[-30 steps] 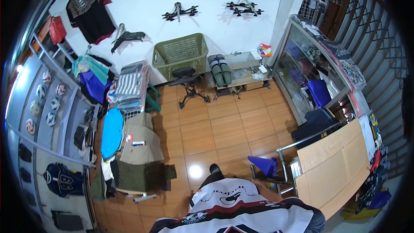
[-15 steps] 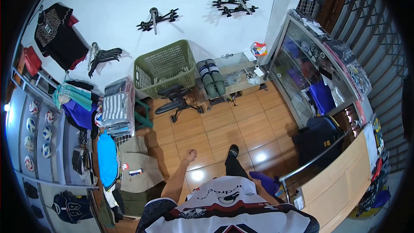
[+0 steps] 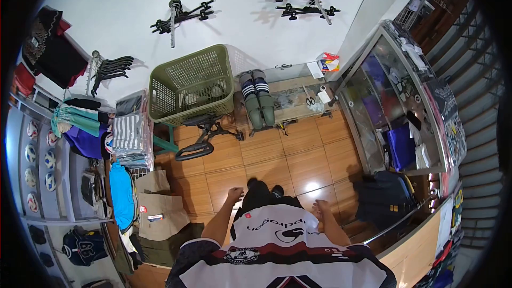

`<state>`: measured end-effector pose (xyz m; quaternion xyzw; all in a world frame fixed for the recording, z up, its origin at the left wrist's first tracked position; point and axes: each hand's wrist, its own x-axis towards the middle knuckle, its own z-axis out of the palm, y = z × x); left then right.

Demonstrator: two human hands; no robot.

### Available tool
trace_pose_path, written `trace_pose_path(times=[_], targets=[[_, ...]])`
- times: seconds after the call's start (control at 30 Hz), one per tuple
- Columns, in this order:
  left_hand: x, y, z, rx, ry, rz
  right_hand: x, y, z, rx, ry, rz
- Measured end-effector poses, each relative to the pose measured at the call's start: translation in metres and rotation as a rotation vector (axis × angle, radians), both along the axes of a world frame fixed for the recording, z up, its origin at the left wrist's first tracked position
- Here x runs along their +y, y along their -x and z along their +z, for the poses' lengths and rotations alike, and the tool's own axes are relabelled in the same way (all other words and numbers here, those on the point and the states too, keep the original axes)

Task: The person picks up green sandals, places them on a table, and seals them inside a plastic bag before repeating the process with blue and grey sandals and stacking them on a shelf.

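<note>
My left hand (image 3: 233, 195) hangs over the tiled floor, in front of my body. Its fingers look loosely bent and hold nothing that I can see. Lower on the other side is my right hand (image 3: 321, 209), with its fingers somewhat apart and nothing visible in it. Both hands are close to the white jersey (image 3: 277, 229) that I wear and touch no shop goods. My dark shoe (image 3: 277, 191) shows between them on the floor.
A green plastic basket (image 3: 186, 112) stands by the wall, with a black seat-like frame (image 3: 200, 146) before it. Right of it, a low glass-topped table (image 3: 298, 104) bears rolled grey-green items (image 3: 258, 101). A glass display case (image 3: 368, 144) and hanging dark clothes (image 3: 386, 197) border the right; stacked garments (image 3: 128, 133), the left.
My view has shifted as I moved over the floor. My right hand has come into sight beside the jersey. The purple cloth near the rail is no longer seen.
</note>
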<state>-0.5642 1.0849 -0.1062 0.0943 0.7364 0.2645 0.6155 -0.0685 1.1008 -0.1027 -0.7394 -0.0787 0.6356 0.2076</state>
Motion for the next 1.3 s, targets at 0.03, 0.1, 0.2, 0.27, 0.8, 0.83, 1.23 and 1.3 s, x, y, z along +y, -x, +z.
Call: trace_pose_path(times=[0.03,0.1,0.2,0.27,0.8,0.83,1.23,1.3], targets=[[0.020,-0.003,-0.005,-0.002,-0.031,-0.001,0.023,0.001,0.019,-0.027,-0.008,0.018],[0.062,-0.003,-0.039,-0.033,-0.097,-0.020,0.050,-0.002,0.028,-0.049,-0.050,-0.029],[0.142,-0.010,-0.046,-0.042,-0.146,-0.110,0.081,0.002,0.052,-0.088,-0.107,-0.123],[0.197,-0.011,-0.077,-0.071,-0.171,-0.168,0.073,-0.020,-0.001,0.002,-0.127,-0.076],[0.531,-0.026,-0.171,-0.473,0.148,0.566,0.081,0.032,0.078,-0.222,0.276,-0.161],[0.540,-0.026,-0.173,-0.464,0.173,0.704,0.084,0.032,0.077,-0.218,0.284,-0.168],[0.576,-0.022,-0.265,-0.650,0.185,1.224,0.141,0.046,0.082,-0.166,0.382,-0.266],[0.578,-0.024,-0.261,-0.614,0.174,1.272,0.135,0.042,0.071,-0.178,0.355,-0.274]])
